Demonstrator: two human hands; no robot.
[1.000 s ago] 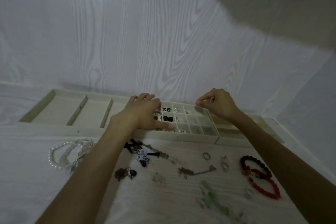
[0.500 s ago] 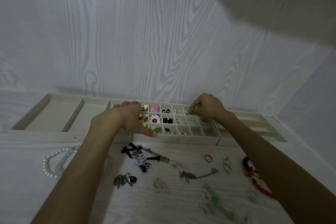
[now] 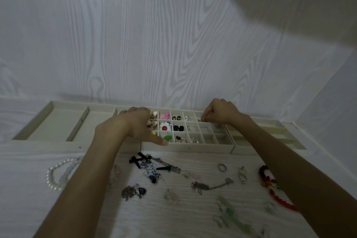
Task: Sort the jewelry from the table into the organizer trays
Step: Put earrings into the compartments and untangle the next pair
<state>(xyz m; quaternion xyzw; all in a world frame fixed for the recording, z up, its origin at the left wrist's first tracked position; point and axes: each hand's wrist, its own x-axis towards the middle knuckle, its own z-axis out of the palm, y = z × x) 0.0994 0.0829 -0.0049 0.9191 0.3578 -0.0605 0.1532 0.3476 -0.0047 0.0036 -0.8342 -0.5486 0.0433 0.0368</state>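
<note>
The right hand (image 3: 222, 113) hovers over the far right part of the small-cell tray (image 3: 188, 148), its thumb and forefinger pinching a tiny silvery piece (image 3: 199, 120), probably an earring, just above a far cell. The left hand (image 3: 135, 124) rests on the left end of the same tray, fingers loosely curled over the cells there and thumb stretched along the near rim; whether it holds anything I cannot tell. Several cells already hold studs: pink, black, a red-centred flower (image 3: 165, 126), a green one (image 3: 167, 137).

Plenty waits on the table (image 3: 29, 208) nearer the person: a pearl strand (image 3: 53, 174) at the left, a ring (image 3: 222, 167), a thin chain (image 3: 210, 185), a red bead bracelet (image 3: 274, 193) at the right. A wide tray (image 3: 48, 127) with long sections sits to the left, looking unfilled.

These pieces look light and slippery. The earring is best kept in a fingertip pinch on its post or body and lowered right into the cell, since it could bounce out. The chain is limp and will tangle; I would lift it by the middle or the clasp. The beads are stiff enough to hook with one finger.
</note>
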